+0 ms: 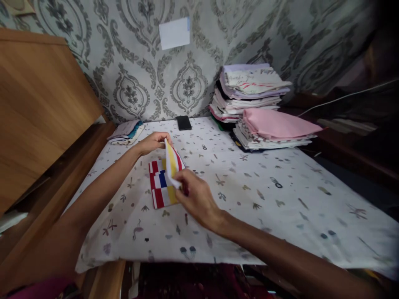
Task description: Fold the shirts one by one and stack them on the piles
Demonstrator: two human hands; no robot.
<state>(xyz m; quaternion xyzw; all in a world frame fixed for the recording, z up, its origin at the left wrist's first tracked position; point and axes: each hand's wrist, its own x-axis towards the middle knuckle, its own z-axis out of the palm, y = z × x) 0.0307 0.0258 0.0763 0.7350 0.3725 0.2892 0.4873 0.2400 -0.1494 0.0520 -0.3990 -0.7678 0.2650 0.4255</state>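
On a white table with little pictures, by a swirly wall, my left hand (156, 142) and right hand (197, 195) pinch soft striped cloth (173, 162).

The striped cloth (163, 180) is showing red, white, yellow and blue; the tablecloth (227, 216) is displaying small scattered brown, green and grey motifs on white. The pale grey wallpaper (156, 68) is bearing darker damask medallions, the pink cloth (274, 123) plain.

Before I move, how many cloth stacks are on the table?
3: a small stack at far left, a tall stack at back right, a pink-topped stack in front of it.
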